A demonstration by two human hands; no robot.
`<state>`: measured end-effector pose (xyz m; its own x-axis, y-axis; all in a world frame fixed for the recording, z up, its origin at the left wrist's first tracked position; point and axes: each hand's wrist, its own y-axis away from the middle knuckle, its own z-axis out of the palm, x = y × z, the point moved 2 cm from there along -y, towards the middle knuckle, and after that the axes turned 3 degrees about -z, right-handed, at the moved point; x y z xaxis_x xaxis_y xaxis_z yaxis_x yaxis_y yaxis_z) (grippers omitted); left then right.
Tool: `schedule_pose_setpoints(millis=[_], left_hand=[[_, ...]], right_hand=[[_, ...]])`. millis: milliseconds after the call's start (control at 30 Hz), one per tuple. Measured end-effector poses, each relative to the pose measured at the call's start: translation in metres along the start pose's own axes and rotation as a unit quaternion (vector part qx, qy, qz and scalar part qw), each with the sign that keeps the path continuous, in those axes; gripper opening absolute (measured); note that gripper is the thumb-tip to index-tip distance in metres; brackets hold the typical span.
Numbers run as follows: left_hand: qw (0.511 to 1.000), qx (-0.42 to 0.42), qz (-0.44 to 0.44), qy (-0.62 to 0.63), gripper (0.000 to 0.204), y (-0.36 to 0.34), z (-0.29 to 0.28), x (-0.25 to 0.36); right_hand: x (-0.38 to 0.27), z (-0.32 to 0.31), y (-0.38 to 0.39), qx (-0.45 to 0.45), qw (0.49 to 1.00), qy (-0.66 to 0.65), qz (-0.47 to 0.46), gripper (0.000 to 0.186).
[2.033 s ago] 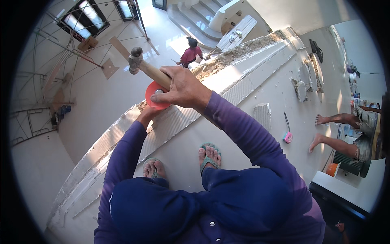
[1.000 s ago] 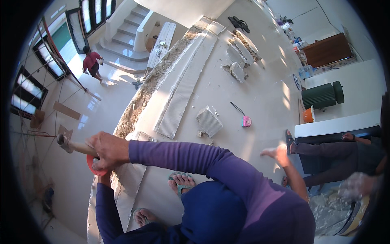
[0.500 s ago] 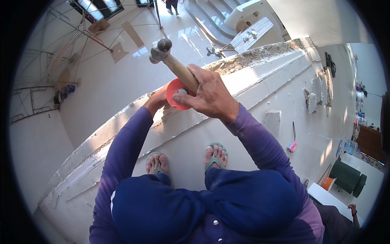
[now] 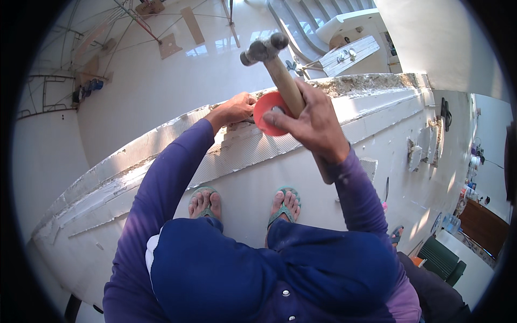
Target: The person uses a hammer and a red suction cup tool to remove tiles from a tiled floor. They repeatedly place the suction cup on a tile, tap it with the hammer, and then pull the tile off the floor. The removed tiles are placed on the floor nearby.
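My right hand point(image 4: 318, 124) is closed around the wooden handle point(image 4: 283, 81) of a hammer, its dark ball-peen head point(image 4: 264, 49) raised at top centre. The same hand grips a red disc with a metal centre point(image 4: 265, 110) under its thumb, apparently a chisel's hand guard. My left hand point(image 4: 234, 112) is curled at the broken ledge edge just left of the disc; what its fingers hold is hidden. Crumbled mortar point(image 4: 361, 84) and pale ridged strips point(image 4: 199, 164) run along the ledge beneath and around my hands. My sandalled feet stand behind the ledge.
Beyond the ledge lie a lower glossy floor, scaffolding point(image 4: 137, 24), curved steps point(image 4: 296, 27) and a white plank point(image 4: 350, 56). At right are broken slabs point(image 4: 431, 137), black sandals point(image 4: 447, 113), a green motor-like cylinder point(image 4: 436, 258) and another person's dark-clothed leg point(image 4: 436, 290).
My right hand has moved up and rightward with hammer and red disc, separating from my left hand, now more visible. The view has shifted, and the red-shirted person below has left view.
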<state>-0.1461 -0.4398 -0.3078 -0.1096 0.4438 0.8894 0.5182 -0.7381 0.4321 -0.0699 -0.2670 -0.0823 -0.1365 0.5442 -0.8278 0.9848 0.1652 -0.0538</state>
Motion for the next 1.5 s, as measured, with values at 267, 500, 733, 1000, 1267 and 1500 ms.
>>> schedule_pose_setpoints(millis=[267,500,733,1000,1267,1500], left_hand=[[0.996,0.017,-0.018,0.083,0.036,0.003,0.007,-0.001],[0.992,-0.035,-0.052,0.114,0.036,0.005,0.005,-0.004],[0.995,0.077,-0.054,0.016,0.039,0.020,0.012,0.036],[0.995,0.071,-0.060,-0.044,0.037,0.020,-0.002,0.039],[0.998,-0.017,0.062,0.004,0.028,-0.019,0.006,0.020],[0.999,0.030,0.011,-0.004,0.030,-0.036,0.032,0.027]], right_hand=[[0.019,-0.010,-0.032,-0.029,0.998,-0.030,0.048,0.057],[0.005,-0.002,0.024,-0.014,0.999,-0.015,0.028,0.057],[0.003,0.005,0.079,0.026,0.999,0.003,0.024,0.052],[-0.022,-0.036,0.105,0.086,0.993,-0.068,0.045,0.051],[-0.042,-0.061,0.134,0.110,0.988,-0.112,-0.009,0.061],[-0.044,-0.069,0.148,0.118,0.982,-0.142,0.035,0.059]])
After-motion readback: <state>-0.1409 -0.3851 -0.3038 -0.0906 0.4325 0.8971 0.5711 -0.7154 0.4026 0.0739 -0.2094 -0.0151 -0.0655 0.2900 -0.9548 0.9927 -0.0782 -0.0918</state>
